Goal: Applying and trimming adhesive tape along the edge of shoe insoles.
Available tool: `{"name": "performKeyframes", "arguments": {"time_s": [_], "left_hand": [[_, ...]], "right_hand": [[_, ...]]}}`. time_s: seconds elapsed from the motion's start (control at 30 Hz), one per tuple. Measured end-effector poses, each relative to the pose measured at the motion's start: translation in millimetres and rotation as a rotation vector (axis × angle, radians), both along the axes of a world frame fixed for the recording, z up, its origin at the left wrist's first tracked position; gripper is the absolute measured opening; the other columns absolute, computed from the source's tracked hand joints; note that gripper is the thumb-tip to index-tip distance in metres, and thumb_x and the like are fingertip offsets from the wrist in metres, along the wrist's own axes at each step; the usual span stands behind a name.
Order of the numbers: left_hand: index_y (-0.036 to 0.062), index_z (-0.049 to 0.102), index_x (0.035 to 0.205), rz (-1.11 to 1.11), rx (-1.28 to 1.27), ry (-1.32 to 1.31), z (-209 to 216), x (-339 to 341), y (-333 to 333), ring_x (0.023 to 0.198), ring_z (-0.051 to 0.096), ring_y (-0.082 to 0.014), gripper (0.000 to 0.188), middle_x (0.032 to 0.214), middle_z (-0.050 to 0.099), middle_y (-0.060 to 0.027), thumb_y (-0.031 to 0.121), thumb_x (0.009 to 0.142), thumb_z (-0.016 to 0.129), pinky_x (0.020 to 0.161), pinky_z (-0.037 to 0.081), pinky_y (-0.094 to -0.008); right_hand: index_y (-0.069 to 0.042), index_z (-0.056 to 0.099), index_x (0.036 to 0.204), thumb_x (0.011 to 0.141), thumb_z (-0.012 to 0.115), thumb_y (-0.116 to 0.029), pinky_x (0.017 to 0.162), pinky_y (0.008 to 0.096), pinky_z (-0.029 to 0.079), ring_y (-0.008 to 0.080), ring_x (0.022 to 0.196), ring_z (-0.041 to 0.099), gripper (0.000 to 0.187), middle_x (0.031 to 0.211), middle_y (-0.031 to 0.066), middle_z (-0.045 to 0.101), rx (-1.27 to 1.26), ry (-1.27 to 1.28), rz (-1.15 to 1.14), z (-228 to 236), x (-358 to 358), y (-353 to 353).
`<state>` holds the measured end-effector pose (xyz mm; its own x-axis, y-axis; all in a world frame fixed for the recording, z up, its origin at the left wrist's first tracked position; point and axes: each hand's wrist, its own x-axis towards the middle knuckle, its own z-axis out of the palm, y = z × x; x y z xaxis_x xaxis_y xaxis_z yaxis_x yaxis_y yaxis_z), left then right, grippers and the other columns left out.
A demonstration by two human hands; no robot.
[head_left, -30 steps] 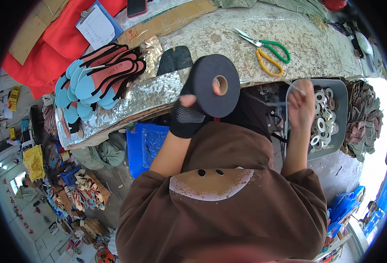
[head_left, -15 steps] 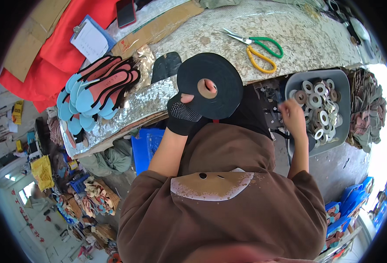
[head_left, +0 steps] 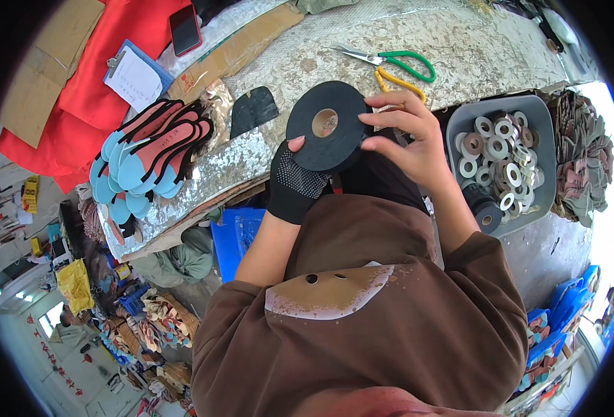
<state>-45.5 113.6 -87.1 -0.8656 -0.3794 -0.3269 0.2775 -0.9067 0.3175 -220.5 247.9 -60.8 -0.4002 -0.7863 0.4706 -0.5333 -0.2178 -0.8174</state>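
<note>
A wide roll of black tape (head_left: pixel 343 144) with a cardboard core stands tilted in front of me, just off the bench edge. My left hand (head_left: pixel 295 182), in a black dotted glove with a bare thumb tip, holds it from the lower left, thumb on the roll's face. My bare right hand (head_left: pixel 412 137) grips the roll's right rim between thumb and fingertips. Just beyond that hand, scissors (head_left: pixel 383 60) with one green and one yellow handle lie on the bench. A dark, rounded flat piece (head_left: pixel 253 111) lies to the left of the roll.
Black-edged pink and blue insoles (head_left: pixel 151 156) are piled at the bench's left. A grey bin (head_left: pixel 552 149) of small tape rolls stands at right, beside stacked brown pieces (head_left: pixel 585 156). Behind the insoles are a clipboard (head_left: pixel 137 76), a phone (head_left: pixel 185 30) and red cloth (head_left: pixel 57 118).
My right hand has moved left from beside the bin and taken hold of the tape roll's right rim. The roll has turned slightly in my left hand.
</note>
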Motion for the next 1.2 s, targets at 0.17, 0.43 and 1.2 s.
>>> {"name": "performKeyframes", "arguments": {"time_s": [0.17, 0.43, 1.2], "left_hand": [[-0.0021, 0.040, 0.140, 0.018, -0.060, -0.058, -1.5, -3.3, -1.9, 0.124, 0.053, -0.0347, 0.062, 0.136, 0.051, -0.0221, 0.019, 0.084, 0.055, 0.108, 0.042, -0.0462], [-0.0066, 0.049, 0.131, -0.070, -0.189, -0.113, 10.4, 6.3, -14.9, 0.106, 0.064, -0.0294, 0.054, 0.121, 0.061, -0.0204, 0.012, 0.081, 0.059, 0.097, 0.051, -0.0385], [0.0038, 0.057, 0.097, -0.372, -0.622, -0.033, 1.5, -43.9, 43.4, 0.065, 0.054, -0.0139, 0.023, 0.077, 0.057, -0.0040, 0.027, 0.098, 0.055, 0.063, 0.045, -0.0290]], "right_hand": [[-0.007, 0.069, 0.100, 0.068, 0.085, -0.014, 0.080, 0.0331, 0.052, 0.0253, 0.094, 0.065, 0.037, 0.104, 0.0090, 0.065, -0.070, 0.132, -0.119, 6.5, 6.6, 3.7], [-0.001, 0.067, 0.104, 0.093, 0.058, -0.013, 0.080, 0.0285, 0.048, 0.0179, 0.091, 0.062, 0.019, 0.099, 0.0086, 0.067, 0.041, -0.365, -0.122, -21.5, -6.7, 33.0], [-0.002, 0.045, 0.133, 0.091, 0.066, -0.017, 0.095, 0.0428, 0.051, 0.0243, 0.111, 0.060, 0.050, 0.124, 0.0108, 0.058, -0.181, -1.188, -0.050, -20.6, -12.8, 26.3]]}}
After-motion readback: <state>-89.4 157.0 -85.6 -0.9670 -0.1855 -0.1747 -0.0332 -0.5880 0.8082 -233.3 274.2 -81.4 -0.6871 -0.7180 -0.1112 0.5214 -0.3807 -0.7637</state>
